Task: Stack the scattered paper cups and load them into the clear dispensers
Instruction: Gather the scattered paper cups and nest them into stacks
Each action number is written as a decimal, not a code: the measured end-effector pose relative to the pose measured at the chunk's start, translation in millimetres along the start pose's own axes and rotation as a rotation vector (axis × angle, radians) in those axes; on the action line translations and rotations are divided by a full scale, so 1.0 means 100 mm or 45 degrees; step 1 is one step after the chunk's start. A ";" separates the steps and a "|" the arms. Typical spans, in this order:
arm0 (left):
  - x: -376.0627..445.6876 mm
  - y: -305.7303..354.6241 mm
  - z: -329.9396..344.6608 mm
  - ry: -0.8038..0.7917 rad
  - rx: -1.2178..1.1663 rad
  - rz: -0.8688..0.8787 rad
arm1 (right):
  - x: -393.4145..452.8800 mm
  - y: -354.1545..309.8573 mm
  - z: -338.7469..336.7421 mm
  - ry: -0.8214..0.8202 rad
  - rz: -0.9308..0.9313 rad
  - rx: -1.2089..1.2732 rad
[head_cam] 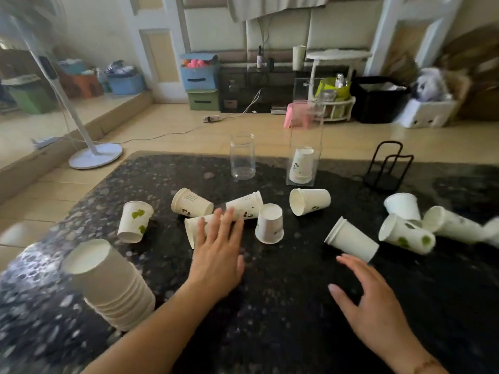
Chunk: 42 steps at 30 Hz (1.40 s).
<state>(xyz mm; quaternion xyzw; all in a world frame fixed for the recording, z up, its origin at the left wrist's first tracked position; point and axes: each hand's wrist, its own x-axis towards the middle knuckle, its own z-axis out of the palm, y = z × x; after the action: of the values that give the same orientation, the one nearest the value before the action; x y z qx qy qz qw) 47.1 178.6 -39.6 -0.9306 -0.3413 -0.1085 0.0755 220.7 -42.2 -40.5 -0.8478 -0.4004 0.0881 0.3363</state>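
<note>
Several white paper cups lie scattered on the dark speckled table (270, 306). My left hand (218, 252) reaches forward with straight fingers over a cup lying on its side (193, 228). My right hand (370, 298) hovers open just short of another lying cup (351, 242). An upside-down stack of cups (113, 284) stands at the near left. At the back, a tall square clear dispenser (306, 136) holds a few inverted cups (302, 165). A round clear dispenser (242, 156) beside it holds nothing.
A black wire holder (386, 168) stands at the back right of the table. More cups (405, 233) crowd the right side, and one inverted cup (269, 224) stands mid-table. Beyond the table's far edge are a tiled floor, a fan stand (94, 155) and storage boxes.
</note>
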 end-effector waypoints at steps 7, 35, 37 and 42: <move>0.32 -0.13 0.13 -0.212 -0.012 -0.496 | 0.10 0.45 -0.44 0.377 0.272 0.225; -0.55 1.07 0.15 -0.274 -1.435 -0.380 | 0.66 0.59 -0.23 0.146 0.398 0.168; -0.54 1.10 0.12 -0.233 -1.550 -0.395 | 0.61 0.55 -0.28 0.164 0.306 0.415; -0.46 1.17 0.05 -0.135 -1.500 -0.322 | 0.45 0.23 -0.43 0.196 0.129 1.294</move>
<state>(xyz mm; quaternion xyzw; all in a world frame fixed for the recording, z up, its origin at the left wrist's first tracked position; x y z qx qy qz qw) 89.4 62.7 -63.6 -0.7723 -0.3352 -0.2407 -0.4830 283.0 -41.3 -17.1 -0.5998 -0.2397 0.2250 0.7295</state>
